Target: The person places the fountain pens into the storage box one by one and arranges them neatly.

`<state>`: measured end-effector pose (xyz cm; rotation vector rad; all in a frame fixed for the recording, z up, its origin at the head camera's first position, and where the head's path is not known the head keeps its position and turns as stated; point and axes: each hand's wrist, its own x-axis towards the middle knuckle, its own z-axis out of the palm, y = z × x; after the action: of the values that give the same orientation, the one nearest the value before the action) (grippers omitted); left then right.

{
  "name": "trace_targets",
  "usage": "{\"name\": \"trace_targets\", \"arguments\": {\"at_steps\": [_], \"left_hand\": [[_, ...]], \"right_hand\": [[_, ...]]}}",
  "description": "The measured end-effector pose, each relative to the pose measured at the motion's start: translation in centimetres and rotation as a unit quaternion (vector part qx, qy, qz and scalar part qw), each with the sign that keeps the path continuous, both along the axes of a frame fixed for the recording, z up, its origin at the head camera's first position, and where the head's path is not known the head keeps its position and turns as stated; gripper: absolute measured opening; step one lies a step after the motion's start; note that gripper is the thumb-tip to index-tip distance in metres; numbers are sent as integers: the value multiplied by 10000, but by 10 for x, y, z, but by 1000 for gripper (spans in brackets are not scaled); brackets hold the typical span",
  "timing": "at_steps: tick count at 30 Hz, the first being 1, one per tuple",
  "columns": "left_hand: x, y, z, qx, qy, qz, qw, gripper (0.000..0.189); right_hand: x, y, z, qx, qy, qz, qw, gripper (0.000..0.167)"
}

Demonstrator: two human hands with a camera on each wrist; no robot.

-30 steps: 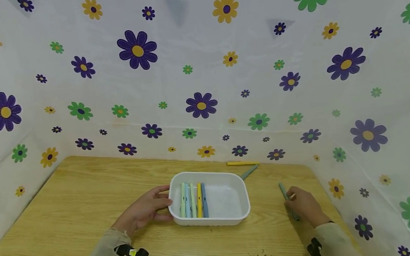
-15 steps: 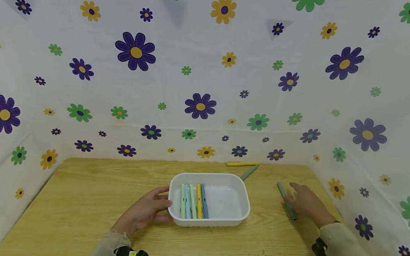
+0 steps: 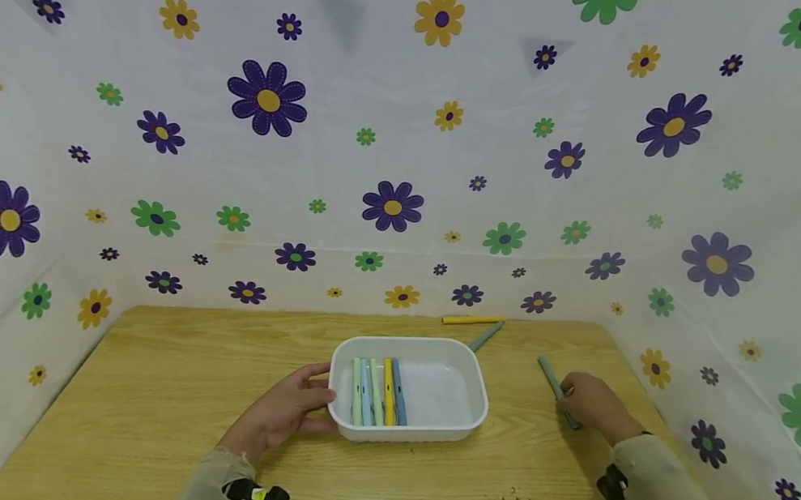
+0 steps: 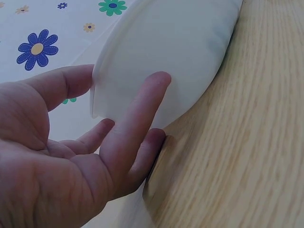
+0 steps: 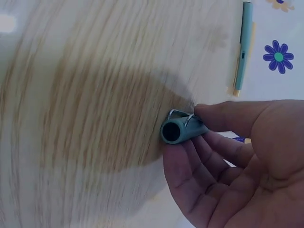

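Pinching a green pen (image 3: 550, 377) in tightened fingers of the right hand (image 3: 596, 403), right of the white tray (image 3: 420, 434) on the table (image 3: 185, 362); gripping its rim with the left hand (image 3: 281, 407), likely for steadiness.

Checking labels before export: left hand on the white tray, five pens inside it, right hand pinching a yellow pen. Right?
Not quite: the right hand pinches a green pen, not a yellow one; see the right wrist view. The rest stands: left hand on the white tray, five pens inside it.
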<state>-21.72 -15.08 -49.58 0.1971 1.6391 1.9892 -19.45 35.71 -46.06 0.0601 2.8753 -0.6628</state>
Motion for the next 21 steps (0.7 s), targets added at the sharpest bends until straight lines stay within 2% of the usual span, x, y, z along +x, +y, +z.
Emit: {"name": "trace_targets", "arguments": {"at_steps": [8, 14, 17, 21], "left_hand": [[0, 0, 1, 1, 0, -23, 10000, 72], [0, 0, 0, -25, 10, -17, 10000, 71], [0, 0, 0, -22, 30, -29, 10000, 72], [0, 0, 0, -6, 46, -31, 10000, 72]], "right_hand": [[1, -4, 2, -774, -94, -307, 9965, 25], [2, -6, 5, -1556, 57, -353, 9872, 30], [2, -6, 6, -1529, 287, -254, 9875, 37], [1, -8, 9, -1219, 448, -27, 9915, 42]]}}
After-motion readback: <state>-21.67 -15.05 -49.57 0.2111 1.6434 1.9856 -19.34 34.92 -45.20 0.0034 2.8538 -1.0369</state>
